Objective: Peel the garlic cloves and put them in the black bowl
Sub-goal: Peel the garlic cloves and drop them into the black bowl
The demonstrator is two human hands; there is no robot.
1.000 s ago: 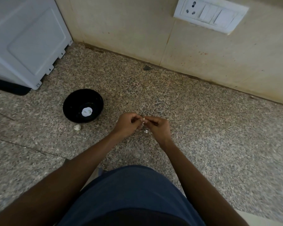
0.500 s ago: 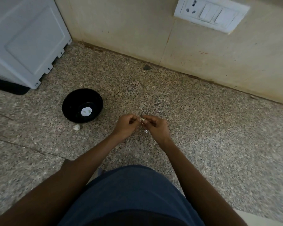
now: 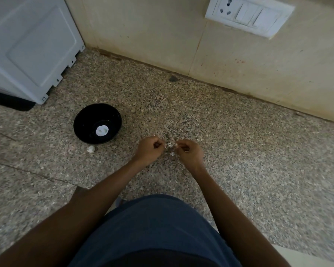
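"What do we see on the speckled stone counter (image 3: 239,151)?"

"We see a shiny, smooth black bowl (image 3: 85,120). The white box (image 3: 27,51) on the far left looks like smooth plastic."

"And the wall (image 3: 143,31)?"

"We see smooth, dull tiles, with a white plastic switch plate (image 3: 249,15). Our blue shirt (image 3: 152,228) is soft cloth."

Single head view, worn camera, looking steeply down and forward over the person's lap onto the speckled floor (image 3: 239,151); wall (image 3: 162,35) across the top, hands mid-frame, fairly near.
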